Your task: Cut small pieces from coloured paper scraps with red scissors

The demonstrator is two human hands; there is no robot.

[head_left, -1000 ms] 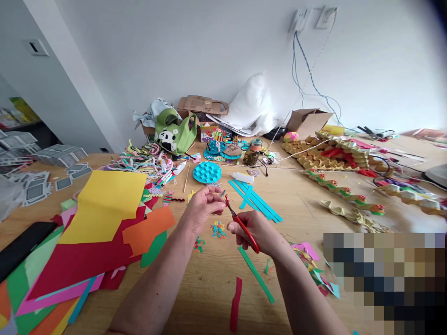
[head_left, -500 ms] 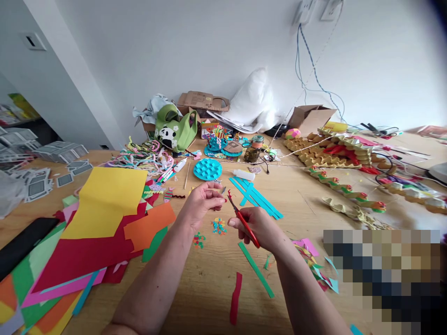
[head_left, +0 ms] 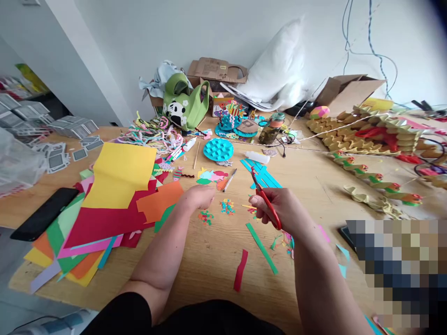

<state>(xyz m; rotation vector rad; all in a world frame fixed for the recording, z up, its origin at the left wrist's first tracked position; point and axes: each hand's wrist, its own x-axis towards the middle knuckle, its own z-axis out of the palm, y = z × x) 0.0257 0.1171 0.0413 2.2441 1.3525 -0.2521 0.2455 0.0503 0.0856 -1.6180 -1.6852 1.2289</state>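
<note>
My right hand [head_left: 279, 204] is wrapped round the handles of red scissors [head_left: 268, 208]. Their blades point away from me over blue paper strips [head_left: 267, 177]. My left hand [head_left: 199, 197] is closed, knuckles up, just above a small pile of green and red paper bits [head_left: 206, 217]; anything in its fingers is hidden. To its right lies a second pile of tiny coloured bits [head_left: 227, 206]. Fish-shaped paper cutouts [head_left: 211, 175] and a pen [head_left: 229, 180] lie just beyond the left hand. Nearer me are a green strip [head_left: 261, 248] and a red strip [head_left: 240, 270].
Coloured paper sheets [head_left: 118, 181] and a black phone [head_left: 44, 214] cover the left side. A blue scalloped disc [head_left: 218, 150], a glue bottle [head_left: 257, 157] and a glass jar [head_left: 272, 128] stand farther back. Egg-carton pieces [head_left: 366, 135] fill the right rear.
My left hand has moved away from the scissor tips, down and left to the green and red bits. My right hand still holds the scissors, now farther right. The view has tilted down.
</note>
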